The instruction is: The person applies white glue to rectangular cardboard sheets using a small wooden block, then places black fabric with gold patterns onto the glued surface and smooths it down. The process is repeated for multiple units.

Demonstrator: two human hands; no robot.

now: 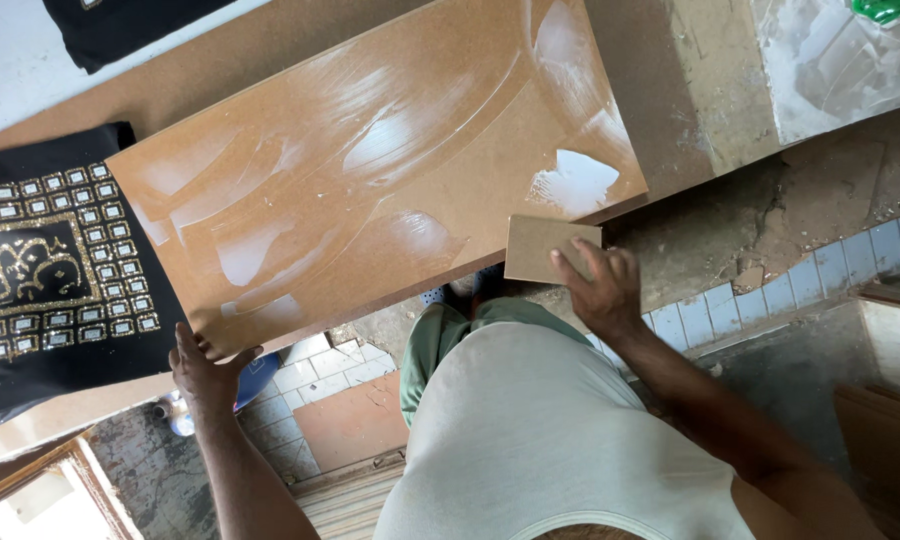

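Brown fibreboard is what we've got in front of us: a big flat board (370, 170) lying tilted across the worktable (220, 65), smeared with streaks of wet white glue and one thicker white blob near its right corner. Our left hand (205, 365) is curled onto the board's near left corner, fingers on the edge, steadying it. Our right hand (600, 285) is pinching a small rectangular offcut (542, 247) of the same stuff, thumb under and fingers over, held right at the board's near right corner, just below that glue blob. Left of the board there's a black cloth (50, 260) with gold embroidery and little framed squares, partly tucked under it. Beyond the board's far right end sits a glue-crusted white sheet (830, 60). We'd guess the board is stiff but fairly light for its size, and slick wherever the glue is wet, so the dry edges and corners are the spots to grab, not the face. The offcut looks rigid and easy to hold one-handed. Below the board's near edge we see tiled floor (310, 375).
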